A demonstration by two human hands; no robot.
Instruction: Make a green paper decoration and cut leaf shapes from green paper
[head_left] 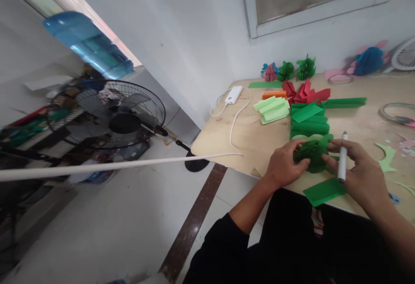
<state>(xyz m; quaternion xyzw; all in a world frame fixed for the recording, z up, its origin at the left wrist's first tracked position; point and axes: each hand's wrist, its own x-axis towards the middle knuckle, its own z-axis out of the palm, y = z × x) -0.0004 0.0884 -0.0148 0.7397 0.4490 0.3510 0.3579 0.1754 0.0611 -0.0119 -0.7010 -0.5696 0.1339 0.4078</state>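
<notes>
While both hands work at the near edge of a light plywood desk (246, 137), a round, pleated green paper ball (313, 156) sits between them at lower right of the frame. The left hand (285, 165) has a closed grip on its left side. The right hand (359, 176) pinches its right side while also clenching a white marker-like stick (343, 158), held upright against the fingers. Just below the hands lies a flat green paper strip (324, 191), near the desk's edge.

Beyond them, a stack of pleated dark green paper (309, 126) lies on the desk, with a bundle of folded pale green paper (271, 109) to its left and folded red paper (304, 91) behind. A white power bank (233, 94) with a white cable (238, 119) sits toward the desk's left side. Small finished paper flowers, including a green one (305, 68), line the far edge, and a larger blue paper flower (368, 61) sits at upper right. A black standing fan (116, 119) occupies the left of the frame, below a blue plastic water container (87, 44) at upper left.
</notes>
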